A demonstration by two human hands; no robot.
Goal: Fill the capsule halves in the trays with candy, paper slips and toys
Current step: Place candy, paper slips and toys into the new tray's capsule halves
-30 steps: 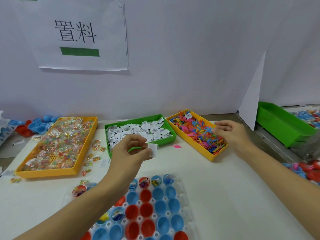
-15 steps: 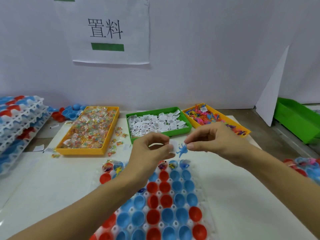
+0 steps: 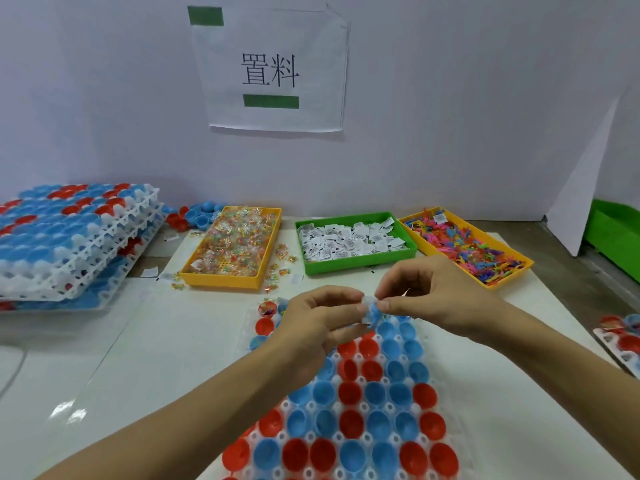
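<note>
Blue plastic, a small toy figure (image 3: pixel 374 314), sits pinched between the fingertips of my two hands, together with a small white paper slip (image 3: pixel 367 301); both are so blurred and covered by fingers that I cannot tell which hand holds which piece, nor the toy's shape. My left hand (image 3: pixel 317 320) has its fingers curled in toward the slip, and my right hand (image 3: pixel 429 299) pinches at the toy with thumb and forefinger, its other fingers folded. They meet above the far end of the white plastic tray of red and blue capsule halves (image 3: pixel 349 410), whose near rows are cut off by the bottom edge and whose left part lies under my left forearm. A few far-left halves seem to hold colourful contents, hard to make out. Behind stand a yellow bin of wrapped candy (image 3: pixel 232 247), a green bin of white paper slips (image 3: pixel 353 239) and a yellow bin of bright plastic toys (image 3: pixel 465 245). A stack of filled white trays (image 3: pixel 72 237) is cut off at the left, and a green crate (image 3: pixel 614 237) at the right.
</note>
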